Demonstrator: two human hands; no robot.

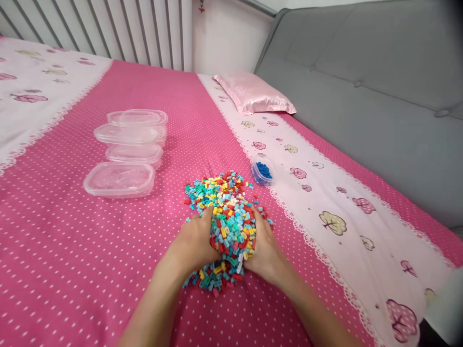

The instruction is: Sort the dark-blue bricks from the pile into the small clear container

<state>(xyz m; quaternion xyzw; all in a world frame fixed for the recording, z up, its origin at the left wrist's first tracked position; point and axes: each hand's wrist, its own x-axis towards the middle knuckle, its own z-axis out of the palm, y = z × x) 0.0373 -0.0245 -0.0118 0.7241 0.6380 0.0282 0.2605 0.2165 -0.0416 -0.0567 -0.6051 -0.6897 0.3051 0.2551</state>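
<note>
A heap of small toy building bricks (pixel 224 190) in red, yellow, teal, light blue and white lies on the pink dotted bedspread. My left hand (pixel 198 241) is cupped against the left side of the bricks, and my right hand (pixel 262 248) curves around the right side. Between my palms a mound of bricks is gathered, raised above the looser ones in front. Most of my fingers are hidden in or under the bricks; the thumbs show on top.
Beyond the heap, to the right, stands a small clear tub (pixel 256 176) holding blue bricks (pixel 264 169). Several clear plastic containers (pixel 119 179) sit in a row on the left. A pink pillow (pixel 253 91) lies by the grey headboard (pixel 361 62). White slats (pixel 126 33) border the far side.
</note>
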